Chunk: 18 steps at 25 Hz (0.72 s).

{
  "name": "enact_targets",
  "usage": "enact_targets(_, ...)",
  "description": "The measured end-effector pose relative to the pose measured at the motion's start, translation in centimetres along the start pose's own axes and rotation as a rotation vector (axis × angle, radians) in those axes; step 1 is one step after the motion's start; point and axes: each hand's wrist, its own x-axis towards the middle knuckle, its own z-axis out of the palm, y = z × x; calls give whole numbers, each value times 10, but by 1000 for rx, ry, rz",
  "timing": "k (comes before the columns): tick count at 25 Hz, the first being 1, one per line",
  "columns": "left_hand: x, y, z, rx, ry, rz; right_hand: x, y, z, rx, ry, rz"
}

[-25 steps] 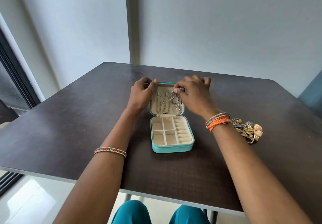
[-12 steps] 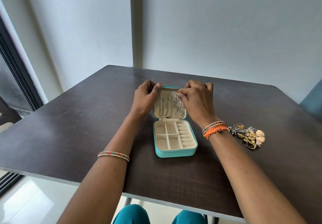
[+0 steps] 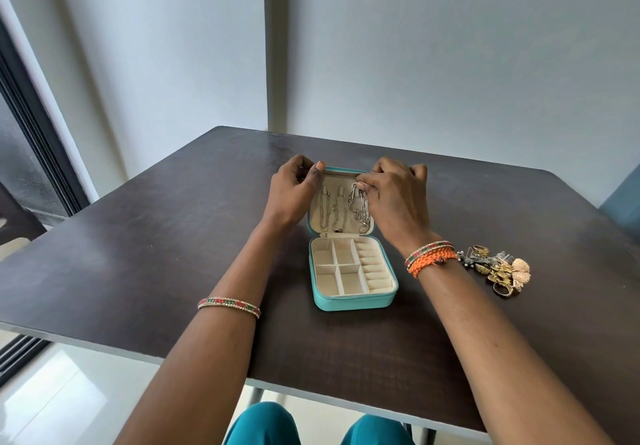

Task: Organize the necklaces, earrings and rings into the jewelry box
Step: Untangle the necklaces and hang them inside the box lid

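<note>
Both hands at jewelry box [image 3: 353, 300] lid: right fingers [image 3: 363, 186] pinching necklace [image 3: 360, 207], left fingers [image 3: 317, 172] gripping lid corner.

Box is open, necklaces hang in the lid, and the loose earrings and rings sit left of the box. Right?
Not quite. The head view shows the pile of earrings and rings on the table right of the jewelry box, beside the right wrist. The necklaces do hang in the open lid.
</note>
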Motion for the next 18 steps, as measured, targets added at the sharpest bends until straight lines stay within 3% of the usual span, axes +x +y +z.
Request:
enact_targets(8, -1, 3, 0, 0, 10, 16, -1, -3, -3, 64, 74, 66)
enact_targets(18, -3, 5, 0, -30, -6, 78, 1, -3, -7, 111, 16, 77)
